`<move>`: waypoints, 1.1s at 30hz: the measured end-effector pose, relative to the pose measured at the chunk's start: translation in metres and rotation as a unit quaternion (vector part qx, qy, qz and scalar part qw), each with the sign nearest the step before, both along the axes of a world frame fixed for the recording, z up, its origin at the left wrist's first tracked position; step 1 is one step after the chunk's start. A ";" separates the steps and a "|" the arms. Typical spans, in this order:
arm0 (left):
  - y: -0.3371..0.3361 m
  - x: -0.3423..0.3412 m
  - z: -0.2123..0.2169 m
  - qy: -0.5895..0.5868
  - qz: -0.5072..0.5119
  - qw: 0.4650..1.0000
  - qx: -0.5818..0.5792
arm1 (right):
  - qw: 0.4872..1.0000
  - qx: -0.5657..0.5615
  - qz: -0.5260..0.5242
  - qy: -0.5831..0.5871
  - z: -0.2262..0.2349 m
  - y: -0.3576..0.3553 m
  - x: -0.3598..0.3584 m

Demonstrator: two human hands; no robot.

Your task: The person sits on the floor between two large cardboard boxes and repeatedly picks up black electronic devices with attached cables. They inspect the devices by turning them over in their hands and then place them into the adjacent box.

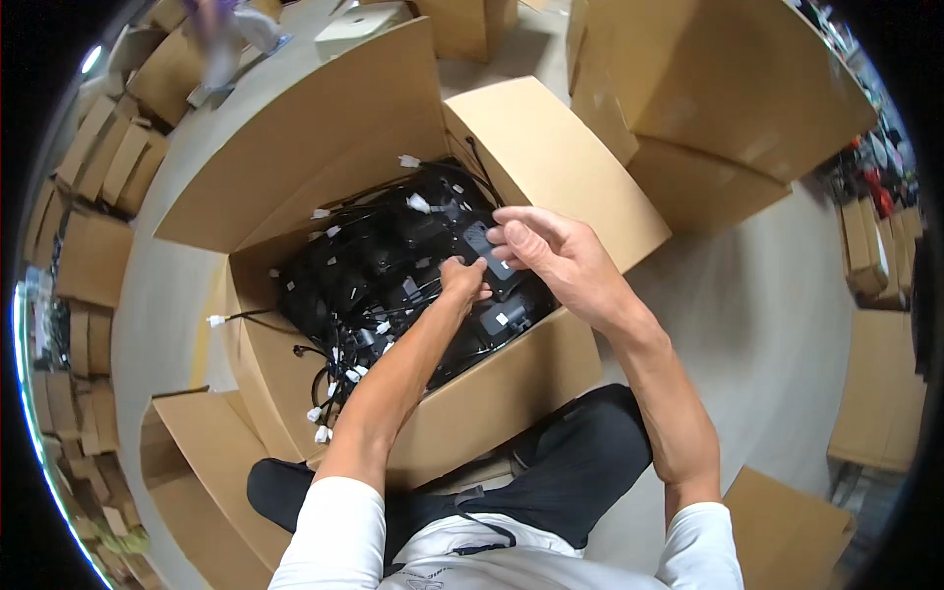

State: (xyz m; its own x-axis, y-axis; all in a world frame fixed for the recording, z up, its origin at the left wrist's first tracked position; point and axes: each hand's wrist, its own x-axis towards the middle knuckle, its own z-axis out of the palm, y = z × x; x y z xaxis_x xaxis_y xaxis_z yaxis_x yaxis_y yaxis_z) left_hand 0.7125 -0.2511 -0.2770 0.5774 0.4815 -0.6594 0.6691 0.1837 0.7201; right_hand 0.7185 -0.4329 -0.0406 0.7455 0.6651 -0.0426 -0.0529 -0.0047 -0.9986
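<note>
An open cardboard box [501, 393] stands in front of me, filled with black plastic units [344, 270] and black cables with white connectors [418, 204]. My left hand [465, 279] reaches inside, its thumb and fingers closed at the left edge of a flat black rectangular unit [503, 265]. My right hand [546, 251] is raised over the right side of that unit, fingers stretched out and slightly apart, gripping nothing. It covers part of the unit. One cable with a white connector [216, 321] hangs over the box's left wall.
Box flaps [560, 157] stand out at the back and right. Another large carton [728, 88] is at the far right, and an open one [211, 472] lies near left. Stacked cartons [93, 261] line the left. A blurred person [211, 39] is at the far left.
</note>
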 end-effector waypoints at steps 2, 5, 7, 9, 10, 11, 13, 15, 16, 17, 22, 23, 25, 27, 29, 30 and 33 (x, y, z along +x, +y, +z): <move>0.015 0.006 -0.028 -0.048 0.008 0.999 0.003 | 1.000 -0.007 0.006 -0.003 -0.008 0.015 -0.005; 0.026 -0.003 -0.017 -0.025 -0.072 0.995 0.070 | 0.987 -0.120 0.061 -0.086 -0.008 0.029 -0.021; 0.047 -0.023 0.027 -0.035 -0.134 0.981 0.133 | 0.978 -0.154 0.125 -0.070 -0.010 0.042 -0.035; 0.084 -0.054 0.077 -0.137 -0.259 0.948 0.123 | 0.963 -0.183 0.182 -0.083 -0.022 0.048 -0.044; 0.097 -0.071 0.124 -0.175 -0.314 0.926 0.118 | 0.949 -0.223 0.198 -0.106 -0.029 0.042 -0.043; 0.126 -0.101 0.140 -0.272 -0.306 0.875 0.260 | 0.935 -0.237 0.238 -0.115 -0.037 0.052 -0.047; 0.163 -0.165 0.234 -0.271 -0.317 0.881 0.223 | 0.917 -0.279 0.270 -0.090 -0.029 0.059 -0.056; 0.208 -0.255 0.302 -0.341 -0.214 0.859 0.315 | 0.912 -0.280 0.283 -0.103 -0.028 0.070 -0.066; 0.229 -0.312 0.326 -0.362 -0.155 0.850 0.349 | 0.905 -0.285 0.293 -0.117 -0.029 0.083 -0.070; 0.262 -0.370 0.313 -0.393 -0.025 0.885 0.248 | 0.898 -0.285 0.308 -0.132 -0.024 0.099 -0.078; 0.378 -0.660 0.234 -0.182 0.350 0.859 0.326 | 0.886 -0.297 0.321 -0.154 -0.026 0.144 -0.107; 0.384 -0.694 0.206 -0.028 0.343 0.869 0.355 | 0.879 -0.319 0.320 -0.152 -0.027 0.146 -0.111; 0.390 -0.754 0.135 0.069 0.345 0.814 0.463 | 0.872 -0.337 0.326 -0.140 -0.039 0.154 -0.114; 0.394 -0.744 0.093 0.201 0.277 0.800 0.493 | 0.841 -0.374 0.342 -0.190 -0.050 0.148 -0.107; 0.400 -0.717 0.058 0.184 0.279 0.770 0.543 | 0.805 -0.422 0.344 -0.236 -0.044 0.145 -0.104; 0.391 -0.706 0.043 0.149 0.295 0.822 0.464 | 0.784 -0.455 0.344 -0.244 -0.039 0.144 -0.107; 0.411 -0.755 -0.026 0.266 0.296 0.744 0.537 | 0.785 -0.422 0.326 -0.316 -0.055 0.164 -0.091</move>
